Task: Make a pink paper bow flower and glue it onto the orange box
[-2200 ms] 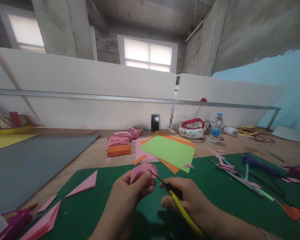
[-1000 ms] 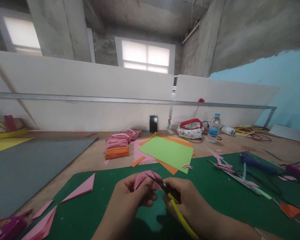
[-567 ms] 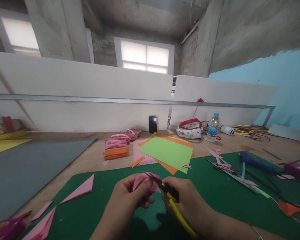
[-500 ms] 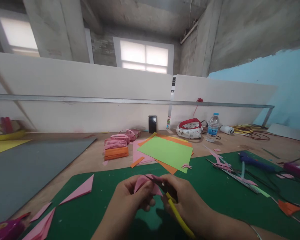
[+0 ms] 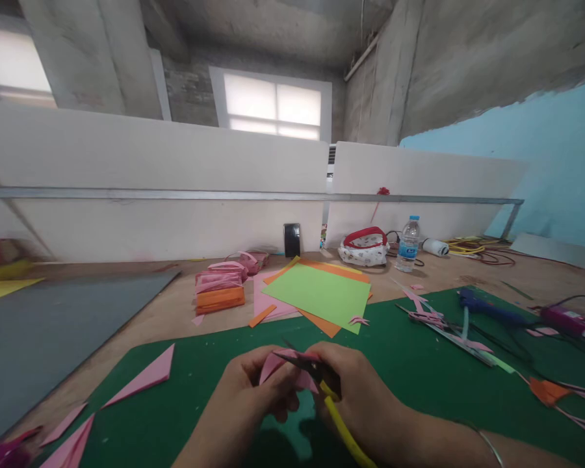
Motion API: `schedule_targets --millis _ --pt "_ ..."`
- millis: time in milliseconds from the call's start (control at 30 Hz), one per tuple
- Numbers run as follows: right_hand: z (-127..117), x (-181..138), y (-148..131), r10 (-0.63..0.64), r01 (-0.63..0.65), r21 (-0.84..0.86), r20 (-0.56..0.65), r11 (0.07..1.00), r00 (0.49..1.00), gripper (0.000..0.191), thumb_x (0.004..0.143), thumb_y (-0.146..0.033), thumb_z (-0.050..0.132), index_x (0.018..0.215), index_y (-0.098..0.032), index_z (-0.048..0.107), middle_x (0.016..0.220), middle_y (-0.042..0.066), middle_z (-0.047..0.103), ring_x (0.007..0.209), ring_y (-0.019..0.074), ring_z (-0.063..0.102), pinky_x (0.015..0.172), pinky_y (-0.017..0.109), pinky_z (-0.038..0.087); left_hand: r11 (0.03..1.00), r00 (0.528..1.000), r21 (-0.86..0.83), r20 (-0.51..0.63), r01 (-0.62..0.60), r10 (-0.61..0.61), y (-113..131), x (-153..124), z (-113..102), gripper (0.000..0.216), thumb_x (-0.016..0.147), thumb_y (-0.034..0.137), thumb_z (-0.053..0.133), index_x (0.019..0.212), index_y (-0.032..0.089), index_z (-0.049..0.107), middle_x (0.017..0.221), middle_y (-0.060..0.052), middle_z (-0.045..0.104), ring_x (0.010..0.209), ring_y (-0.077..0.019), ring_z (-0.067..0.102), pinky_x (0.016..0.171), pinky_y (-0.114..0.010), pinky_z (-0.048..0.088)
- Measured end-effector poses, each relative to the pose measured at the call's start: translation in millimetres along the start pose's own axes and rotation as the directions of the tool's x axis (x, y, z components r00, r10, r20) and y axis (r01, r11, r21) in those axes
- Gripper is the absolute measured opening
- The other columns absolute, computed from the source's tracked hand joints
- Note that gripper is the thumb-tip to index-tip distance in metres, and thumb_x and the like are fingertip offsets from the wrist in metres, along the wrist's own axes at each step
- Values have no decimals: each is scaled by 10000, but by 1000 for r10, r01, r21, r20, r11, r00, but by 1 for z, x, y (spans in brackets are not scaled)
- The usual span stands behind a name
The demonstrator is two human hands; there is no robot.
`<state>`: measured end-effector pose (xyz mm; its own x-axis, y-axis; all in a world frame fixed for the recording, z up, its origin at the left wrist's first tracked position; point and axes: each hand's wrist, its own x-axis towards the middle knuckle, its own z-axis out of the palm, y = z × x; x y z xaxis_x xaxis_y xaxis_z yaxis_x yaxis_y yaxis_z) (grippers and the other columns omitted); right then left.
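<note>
My left hand (image 5: 260,387) pinches a piece of folded pink paper (image 5: 272,365) between thumb and fingers. In my right hand (image 5: 353,383) is a pair of scissors (image 5: 338,419) with yellow handles. Their dark blades lie across the pink paper, slightly parted, and the tips point left over my left thumb. Both hands are close together above the green cutting mat (image 5: 199,403). Part of the paper is hidden behind my fingers and the blades. On the mat's left side lie a folded pink paper triangle (image 5: 149,376) and more pink pieces (image 5: 73,442).
Green and orange sheets (image 5: 316,292) lie beyond my hands, with pink and orange paper bundles (image 5: 219,289) to their left. A blue glue gun (image 5: 490,309), cables and paper scraps are at the right. Behind stand a phone (image 5: 291,239), a pouch (image 5: 364,247) and a water bottle (image 5: 408,244).
The view has swung slightly to the right, so the table's things sit further left. The scissor blades have come further over the pink paper and show more plainly. Both hands keep their hold.
</note>
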<state>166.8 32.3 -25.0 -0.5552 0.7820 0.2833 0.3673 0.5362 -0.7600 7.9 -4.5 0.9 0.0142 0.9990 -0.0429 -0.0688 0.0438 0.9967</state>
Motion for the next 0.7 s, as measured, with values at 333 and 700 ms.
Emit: schedule_targets --millis 333,700 --pt "1 3 3 13 -16 -72 -48 997 999 118 679 -107 535 757 -176 590 627 -34 551 548 98 404 489 207 300 999 999 32 -28 40 -39 3 -4 1 181 674 314 675 595 158 632 461 42 537 455 -77 417 451 -183 285" --pt "0 1 4 -83 84 10 -33 996 996 306 679 -125 578 975 -197 588 830 12 595 674 134 506 574 227 390 997 999 73 32 2 -4 -2 1 -1 247 691 384 663 592 159 640 457 31 541 443 -79 416 448 -186 301"
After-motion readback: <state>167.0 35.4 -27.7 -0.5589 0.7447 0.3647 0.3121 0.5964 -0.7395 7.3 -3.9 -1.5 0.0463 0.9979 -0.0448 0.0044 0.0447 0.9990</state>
